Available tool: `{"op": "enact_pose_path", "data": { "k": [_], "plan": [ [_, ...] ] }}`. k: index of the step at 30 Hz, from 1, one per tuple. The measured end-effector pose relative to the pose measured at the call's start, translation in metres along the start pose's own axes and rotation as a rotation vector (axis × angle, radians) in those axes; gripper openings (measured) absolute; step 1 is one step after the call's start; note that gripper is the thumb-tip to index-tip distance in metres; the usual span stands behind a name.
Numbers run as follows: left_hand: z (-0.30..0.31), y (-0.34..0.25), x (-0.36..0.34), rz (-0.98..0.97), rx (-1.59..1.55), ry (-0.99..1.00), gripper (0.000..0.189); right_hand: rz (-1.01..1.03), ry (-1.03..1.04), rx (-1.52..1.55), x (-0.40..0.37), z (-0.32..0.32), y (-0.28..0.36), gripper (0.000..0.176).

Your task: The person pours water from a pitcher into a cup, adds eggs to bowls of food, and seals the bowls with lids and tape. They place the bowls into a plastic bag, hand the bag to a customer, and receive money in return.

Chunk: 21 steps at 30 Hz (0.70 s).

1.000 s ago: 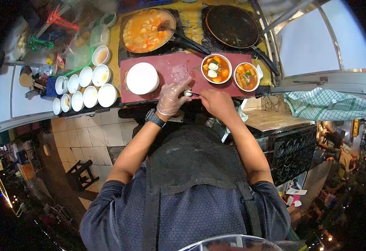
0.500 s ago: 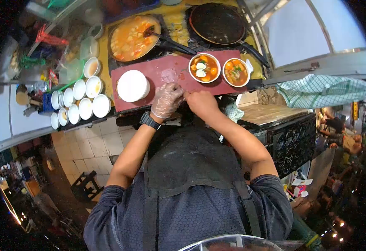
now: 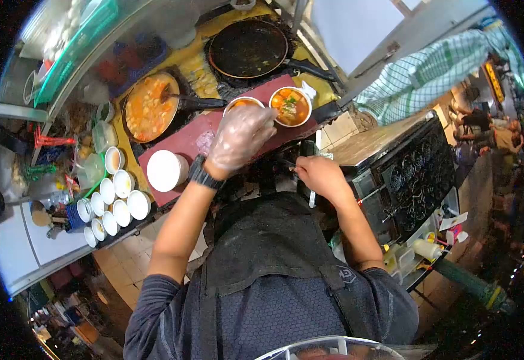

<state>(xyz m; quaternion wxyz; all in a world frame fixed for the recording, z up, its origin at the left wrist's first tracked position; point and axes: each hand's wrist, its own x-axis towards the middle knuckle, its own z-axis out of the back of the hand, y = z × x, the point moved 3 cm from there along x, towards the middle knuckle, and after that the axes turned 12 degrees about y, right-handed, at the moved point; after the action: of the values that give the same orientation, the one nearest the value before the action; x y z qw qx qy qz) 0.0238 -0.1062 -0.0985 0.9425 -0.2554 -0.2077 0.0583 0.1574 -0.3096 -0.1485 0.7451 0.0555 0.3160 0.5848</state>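
My left hand [image 3: 242, 137], in a clear plastic glove, hovers over the red board [image 3: 204, 132] with its fingers bunched together; what they hold, if anything, does not show. Beneath it, a white bowl of red-orange soup [image 3: 244, 101] is partly covered from view. Close to my left fingertips stands a second bowl of soup [image 3: 291, 107] with green garnish on top. My right hand [image 3: 322, 177] is low in front of the board's edge, thumb and fingers pinched together. Whatever is between them is too small to tell. A stack of white bowls [image 3: 166, 170] sits at the board's left end.
A pan of chunky orange stew [image 3: 150, 108] with a dark ladle sits behind the board. Beside it is a dark flat pan [image 3: 248, 49]. Several white bowls [image 3: 121, 213] stand at left. A checked cloth [image 3: 430, 75] hangs at right above a black molded griddle [image 3: 421, 174].
My hands were together at the board's front edge and have parted. My left hand has moved up over the soup bowls; my right has moved right and lower. The view has turned.
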Motion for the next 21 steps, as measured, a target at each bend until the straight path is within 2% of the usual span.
{"op": "enact_pose_path", "data": {
  "k": [1,2,4,7,8,15,16,19,21],
  "plan": [
    [-0.006,0.006,0.020,-0.111,0.016,0.017,0.030,-0.008,-0.015,0.005,-0.002,-0.005,-0.002,0.020],
    [-0.012,0.012,0.039,-0.128,0.018,0.022,0.030,0.011,-0.006,0.029,-0.005,-0.011,-0.002,0.019],
    [-0.032,0.023,0.071,-0.079,0.190,0.313,0.025,0.020,0.018,0.060,-0.013,-0.014,0.002,0.019],
    [-0.049,0.039,0.095,-0.230,0.112,0.372,0.022,-0.033,0.003,0.092,-0.027,-0.019,0.001,0.019],
    [-0.053,0.043,0.099,-0.189,0.148,0.416,0.022,-0.044,-0.008,0.099,-0.031,-0.022,-0.003,0.019],
    [-0.061,0.060,0.109,-0.227,0.094,0.508,0.026,-0.103,-0.092,0.177,-0.053,-0.036,-0.030,0.020],
    [-0.065,0.064,0.112,-0.186,0.182,0.577,0.027,-0.120,-0.085,0.173,-0.053,-0.038,-0.033,0.020],
    [-0.063,0.067,0.113,-0.249,0.108,0.534,0.027,-0.153,-0.070,0.163,-0.054,-0.036,-0.034,0.020],
    [-0.060,0.065,0.113,-0.216,0.033,0.506,0.025,-0.172,-0.061,0.159,-0.054,-0.036,-0.034,0.020]
  ]
}}
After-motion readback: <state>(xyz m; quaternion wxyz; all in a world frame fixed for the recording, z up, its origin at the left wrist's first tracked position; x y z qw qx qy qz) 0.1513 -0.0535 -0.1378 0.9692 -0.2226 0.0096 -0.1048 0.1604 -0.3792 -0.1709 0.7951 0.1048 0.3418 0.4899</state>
